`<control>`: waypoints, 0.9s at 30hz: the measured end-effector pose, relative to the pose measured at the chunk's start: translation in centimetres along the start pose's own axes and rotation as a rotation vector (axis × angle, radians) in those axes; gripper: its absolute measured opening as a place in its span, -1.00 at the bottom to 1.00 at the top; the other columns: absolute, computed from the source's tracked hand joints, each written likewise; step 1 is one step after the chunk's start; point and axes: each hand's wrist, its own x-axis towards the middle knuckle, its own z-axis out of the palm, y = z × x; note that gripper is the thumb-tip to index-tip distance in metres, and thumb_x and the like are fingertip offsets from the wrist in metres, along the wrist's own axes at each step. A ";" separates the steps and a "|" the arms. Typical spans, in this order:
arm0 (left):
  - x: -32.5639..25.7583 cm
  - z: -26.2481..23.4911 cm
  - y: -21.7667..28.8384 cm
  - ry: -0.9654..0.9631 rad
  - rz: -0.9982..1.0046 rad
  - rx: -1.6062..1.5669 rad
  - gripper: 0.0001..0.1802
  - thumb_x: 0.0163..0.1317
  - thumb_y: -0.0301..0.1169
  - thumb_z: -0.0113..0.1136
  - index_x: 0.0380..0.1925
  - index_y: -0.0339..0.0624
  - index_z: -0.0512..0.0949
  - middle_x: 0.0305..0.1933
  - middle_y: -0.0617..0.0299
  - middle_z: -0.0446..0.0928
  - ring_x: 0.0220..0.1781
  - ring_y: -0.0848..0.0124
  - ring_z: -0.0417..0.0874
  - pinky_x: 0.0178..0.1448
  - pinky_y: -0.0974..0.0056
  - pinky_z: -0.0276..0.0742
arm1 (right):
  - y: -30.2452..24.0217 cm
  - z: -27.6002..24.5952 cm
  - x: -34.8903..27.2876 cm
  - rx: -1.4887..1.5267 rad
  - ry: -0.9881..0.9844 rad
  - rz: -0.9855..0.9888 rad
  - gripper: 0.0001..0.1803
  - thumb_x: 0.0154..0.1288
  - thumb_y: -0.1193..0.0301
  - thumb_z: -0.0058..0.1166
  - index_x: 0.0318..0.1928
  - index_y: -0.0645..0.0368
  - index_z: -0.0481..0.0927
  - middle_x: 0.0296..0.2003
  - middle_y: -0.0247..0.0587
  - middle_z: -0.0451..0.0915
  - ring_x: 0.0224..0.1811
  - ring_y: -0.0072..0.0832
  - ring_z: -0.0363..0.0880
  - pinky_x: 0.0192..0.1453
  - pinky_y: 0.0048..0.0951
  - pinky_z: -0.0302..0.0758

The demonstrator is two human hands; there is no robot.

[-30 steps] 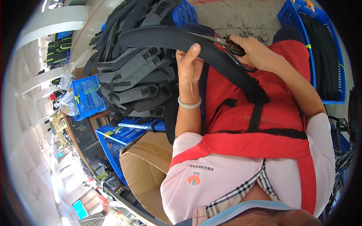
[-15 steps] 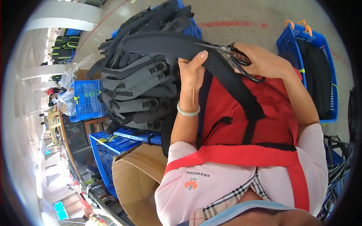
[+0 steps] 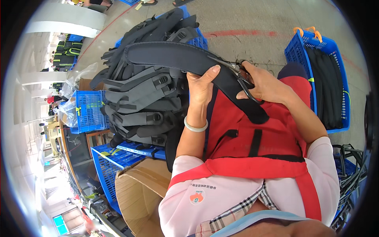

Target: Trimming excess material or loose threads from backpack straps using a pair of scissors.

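Note:
A long, curved black padded strap (image 3: 166,54) stretches across in front of me, its far end over the pile of straps and its near end above my red apron (image 3: 221,146). My left hand (image 3: 201,85) grips the strap at its middle, thumb on top and the other fingers underneath. In my right hand (image 3: 270,85) is a pair of scissors (image 3: 243,85), fingers around the handles. The blades point left and lie close over the strap's upper edge, near my left thumb. Whether they touch the fabric I cannot tell.
Many grey and black straps (image 3: 138,94) are heaped over blue crates at the left. To the right stands a blue crate (image 3: 343,79) holding black padded pieces. A cardboard box (image 3: 138,197) and another blue crate (image 3: 104,166) sit at lower left. Dark scraps lie on the floor (image 3: 252,47).
My right hand and the scissors have come slightly left and lower, over the strap. The strap's near end has shifted left on the apron. My left hand keeps its grip.

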 end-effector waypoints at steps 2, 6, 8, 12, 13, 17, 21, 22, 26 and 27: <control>-0.3 0.1 0.0 -0.018 -0.010 0.001 -0.78 0.06 -0.66 0.34 -0.29 -0.19 0.61 -0.30 0.30 0.62 -0.28 0.50 0.61 -0.09 0.38 0.52 | -0.3 -0.3 -0.2 -0.071 -0.004 0.005 -0.27 -0.03 -0.03 0.38 -0.16 0.27 0.29 -0.38 -0.04 0.45 -0.37 -0.07 0.49 -0.26 -0.15 0.40; -0.5 0.6 0.3 -0.024 -0.013 -0.019 -0.81 0.07 -0.66 0.31 -0.30 -0.21 0.61 -0.31 0.28 0.62 -0.29 0.48 0.61 -0.09 0.35 0.53 | -0.7 -0.6 -0.3 0.009 -0.039 0.025 -0.31 -0.01 0.08 0.40 -0.14 0.26 0.25 -0.46 -0.02 0.39 -0.42 -0.15 0.39 -0.31 -0.24 0.34; -0.6 0.5 0.2 -0.034 -0.010 -0.019 -0.82 0.09 -0.66 0.30 -0.30 -0.21 0.61 -0.31 0.27 0.62 -0.29 0.48 0.62 -0.09 0.34 0.53 | 0.0 -0.5 -0.2 0.064 -0.054 0.001 -0.37 0.08 0.07 0.33 -0.16 0.27 0.27 -0.51 -0.03 0.37 -0.48 -0.18 0.36 -0.36 -0.27 0.32; -0.8 0.1 -0.4 -0.014 -0.053 -0.068 -0.83 0.10 -0.66 0.28 -0.30 -0.22 0.61 -0.30 0.25 0.62 -0.29 0.46 0.62 -0.09 0.34 0.53 | 0.8 0.1 -0.4 0.004 -0.067 0.006 -0.41 0.14 0.04 0.27 -0.19 0.27 0.29 -0.56 -0.03 0.33 -0.52 -0.21 0.33 -0.39 -0.28 0.30; -0.9 0.0 -0.6 -0.007 -0.069 -0.083 -0.83 0.10 -0.66 0.27 -0.30 -0.22 0.61 -0.30 0.25 0.62 -0.28 0.45 0.62 -0.09 0.34 0.53 | 0.9 0.3 -0.4 0.019 -0.068 0.021 -0.40 0.14 0.02 0.26 -0.20 0.28 0.31 -0.57 -0.03 0.32 -0.53 -0.21 0.32 -0.40 -0.27 0.30; -1.3 -0.6 -1.0 0.016 -0.088 -0.089 -0.82 0.10 -0.67 0.27 -0.29 -0.22 0.61 -0.30 0.25 0.62 -0.28 0.45 0.62 -0.08 0.33 0.53 | 1.5 1.1 -0.6 0.024 -0.049 -0.014 -0.44 0.18 0.03 0.23 -0.25 0.30 0.34 -0.59 0.03 0.32 -0.55 -0.18 0.32 -0.41 -0.24 0.31; -1.6 -0.8 -1.2 0.002 -0.093 -0.121 -0.81 0.10 -0.66 0.27 -0.27 -0.22 0.60 -0.27 0.24 0.62 -0.25 0.45 0.63 -0.06 0.32 0.53 | 2.2 1.9 -0.7 0.013 -0.012 -0.046 -0.49 0.23 0.08 0.20 -0.29 0.31 0.35 -0.59 0.08 0.33 -0.56 -0.18 0.32 -0.41 -0.21 0.32; -1.7 -0.9 -1.3 -0.011 -0.089 -0.119 -0.81 0.11 -0.65 0.28 -0.26 -0.22 0.60 -0.26 0.24 0.62 -0.24 0.44 0.63 -0.05 0.32 0.53 | 2.1 2.0 -0.8 0.031 -0.019 -0.027 -0.51 0.24 0.10 0.20 -0.30 0.32 0.36 -0.58 0.10 0.33 -0.57 -0.17 0.32 -0.41 -0.20 0.32; -2.0 -1.1 -1.1 0.003 -0.073 -0.134 -0.82 0.12 -0.63 0.28 -0.26 -0.22 0.60 -0.24 0.23 0.62 -0.22 0.43 0.63 -0.03 0.31 0.54 | 1.4 1.9 -1.1 0.075 -0.075 0.097 -0.54 0.25 0.13 0.21 -0.27 0.30 0.36 -0.59 0.09 0.34 -0.58 -0.14 0.29 -0.41 -0.21 0.33; -1.8 -1.1 -0.6 0.012 -0.057 -0.157 -0.82 0.13 -0.62 0.28 -0.25 -0.22 0.59 -0.24 0.23 0.62 -0.21 0.43 0.64 -0.03 0.31 0.54 | 1.0 1.7 -1.1 0.075 -0.073 0.099 -0.54 0.25 0.13 0.21 -0.27 0.30 0.36 -0.59 0.09 0.34 -0.58 -0.14 0.29 -0.41 -0.21 0.33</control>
